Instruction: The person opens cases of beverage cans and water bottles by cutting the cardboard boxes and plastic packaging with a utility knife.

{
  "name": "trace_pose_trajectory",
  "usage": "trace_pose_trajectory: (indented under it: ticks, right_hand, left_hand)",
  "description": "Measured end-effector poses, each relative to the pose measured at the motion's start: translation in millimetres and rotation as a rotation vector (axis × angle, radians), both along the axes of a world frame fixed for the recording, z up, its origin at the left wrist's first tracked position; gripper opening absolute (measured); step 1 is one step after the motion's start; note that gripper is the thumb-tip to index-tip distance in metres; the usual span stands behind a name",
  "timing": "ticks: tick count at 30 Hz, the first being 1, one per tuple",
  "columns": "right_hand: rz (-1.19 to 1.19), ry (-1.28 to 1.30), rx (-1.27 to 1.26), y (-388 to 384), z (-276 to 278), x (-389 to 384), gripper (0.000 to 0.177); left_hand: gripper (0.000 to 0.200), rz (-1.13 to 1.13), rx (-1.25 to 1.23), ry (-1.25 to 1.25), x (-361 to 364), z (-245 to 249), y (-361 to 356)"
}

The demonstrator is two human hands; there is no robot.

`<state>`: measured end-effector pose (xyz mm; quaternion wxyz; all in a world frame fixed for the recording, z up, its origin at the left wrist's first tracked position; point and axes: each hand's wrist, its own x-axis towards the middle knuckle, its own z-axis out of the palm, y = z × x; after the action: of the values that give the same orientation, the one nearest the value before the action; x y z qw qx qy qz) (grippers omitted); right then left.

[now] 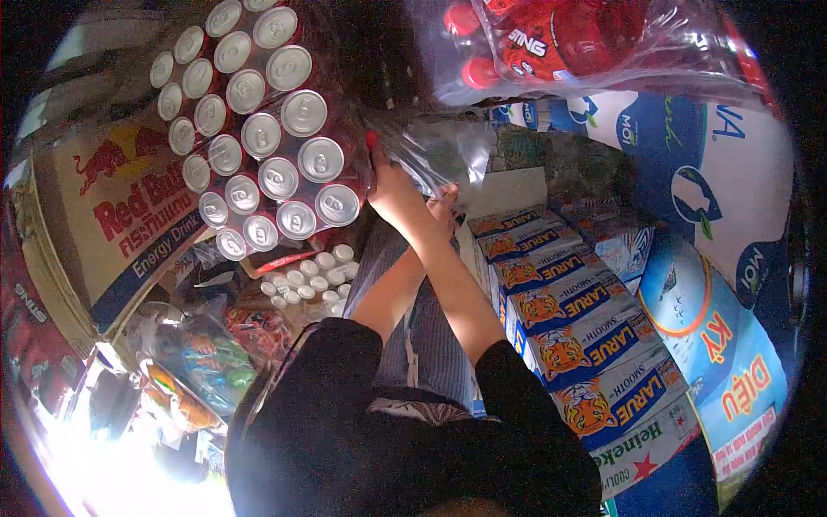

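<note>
My forearms cross in front of me. My right hand (392,183) reaches up to the left, beside the right edge of a shrink-wrapped pack of drink cans (277,177). Most of its fingers are hidden, and a small red spot shows at its tip. Just to the right, my left hand (444,205) has its fingers curled at the lower edge of some clear plastic wrap (457,159). The can pack is tilted, with several silver lids facing me.
Red bottles (577,39) in plastic wrap hang over the upper right. Larue beer cartons (594,362) are stacked at right, with a Heineken carton (646,452) below. A Red Bull box (129,207) stands left. Smaller cans (310,280) and bagged goods (202,349) sit lower left.
</note>
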<state>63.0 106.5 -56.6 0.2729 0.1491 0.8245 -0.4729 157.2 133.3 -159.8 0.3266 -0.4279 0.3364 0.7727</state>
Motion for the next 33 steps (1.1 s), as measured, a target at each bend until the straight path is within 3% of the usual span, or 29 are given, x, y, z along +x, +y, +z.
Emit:
trace_pose_trajectory:
  ticks: [3,5,6,9,10,12,13,14,15,17,19,21,22,25,26,27,29,33]
  right_hand:
    - [0.030,-0.053,0.034,-2,-12,-2,0.056]
    - [-0.058,0.292,0.054,-8,-11,11,0.056]
    - [0.032,0.044,0.100,-4,14,9,0.055]
    - [0.037,0.022,0.110,-3,-3,29,0.053]
    - [0.006,0.211,0.173,-4,-16,32,0.051]
    - [0.043,0.148,0.093,4,-19,16,0.051]
    - [0.075,0.091,0.013,7,-20,8,0.052]
    - [0.112,0.125,0.030,5,-26,7,0.049]
    - [0.112,0.130,0.028,3,-29,13,0.049]
    - [0.004,0.396,0.156,-3,-24,34,0.048]
    - [-0.010,0.274,0.047,1,-11,48,0.048]
    - [0.161,0.183,0.316,7,17,52,0.051]
    - [0.189,0.324,0.386,11,18,54,0.050]
    - [0.183,0.244,0.396,23,27,50,0.052]
    - [0.044,0.203,0.208,26,39,41,0.053]
    - [0.044,0.198,0.211,26,31,38,0.053]
    - [-0.089,0.518,0.026,23,9,26,0.053]
    - [-0.086,0.360,-0.093,16,2,2,0.045]
  left_hand:
    - [0.021,-0.073,0.006,0.046,2,-2,0]
    - [0.018,-0.022,0.049,0.071,1,-3,0]
    - [0.018,-0.021,0.047,0.069,0,0,-2]
    - [0.016,-0.022,0.047,0.044,-2,5,-4]
    - [0.016,0.002,0.013,0.081,-1,4,-4]
    - [0.016,0.029,-0.021,0.116,7,-15,-3]
    - [0.017,-0.077,-0.099,0.098,17,-42,-3]
    - [0.017,-0.186,-0.177,0.080,13,-41,-4]
    - [0.017,-0.186,-0.180,0.085,12,-39,-5]
    - [0.019,-0.089,-0.059,0.135,10,-23,-6]
    - [0.021,-0.037,0.006,0.143,13,-6,-5]
    - [0.020,-0.016,0.018,0.144,11,2,-1]
    - [0.020,-0.006,0.020,0.152,7,3,-1]
    - [0.020,0.012,0.022,0.154,9,2,-4]
    - [0.019,0.017,0.027,0.150,12,3,-3]
    - [0.019,0.024,0.033,0.147,14,5,-2]
    - [0.019,0.038,0.044,0.148,15,7,1]
    - [0.018,0.050,0.059,0.163,14,9,-1]
